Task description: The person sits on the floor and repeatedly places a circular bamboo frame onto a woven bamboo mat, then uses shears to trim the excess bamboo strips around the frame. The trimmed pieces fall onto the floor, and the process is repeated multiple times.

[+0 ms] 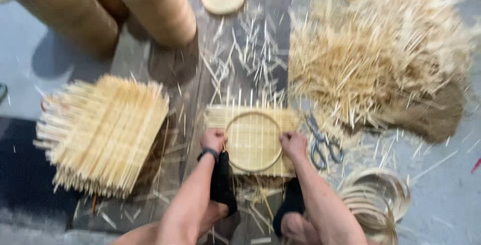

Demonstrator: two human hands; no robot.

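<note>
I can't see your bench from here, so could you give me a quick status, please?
Left hand and right hand gripping round bamboo hoop on woven mat. Scissors just beside right hand.

Both hands are pressing a round bamboo hoop (253, 141) onto a woven mat (289, 119): the left hand (213, 140) is gripping its left edge, the right hand (293, 144) its right edge. Scissors (320, 145) are lying just beside the right hand.

A stack of woven mats (102, 135) lies at the floor's left edge. Scissors (320, 142) lie beside a straw heap (376, 49) at the right. Hoops (376, 200) lie near the bottom edge. Tubes (150, 7) stand at the top-left corner.
</note>
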